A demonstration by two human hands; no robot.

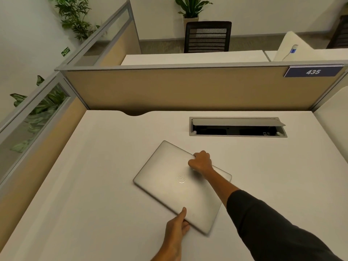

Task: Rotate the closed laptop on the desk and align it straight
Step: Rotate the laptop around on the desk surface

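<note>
You have the closed laptop (pixel 175 185) lying flat near the middle of the desk (pixel 84 185), a little toward the near side of the open cable box (pixel 238 127) set into the desk top, and well clear of it. Your left hand (pixel 177 226) grips the near edge close to the near right corner, thumb on the lid and fingers tucked under the rim; your right hand (pixel 200 162), reaching across in a dark sleeve (pixel 273 223), is curled over the far edge. Both hands are clamped on the laptop, at opposite long sides. The main risk, as I judge it, is a slip: the lid is smooth metal and your holds are thin edge pinches, so a quick twist could let one side slide out and send a corner knocking the desk. Lifting the near corner while turning could also drag the opposite corner and scuff the surface. If you swing wide, the far left corner might reach the cable box and catch its raised flap. As for heading, the laptop sits clearly skewed: its long axis runs from far left to near right, roughly diagonal to the desk's front edge, and its short sides face near left and far right. The round logo (pixel 181 178) on the lid reads tilted too.
</note>
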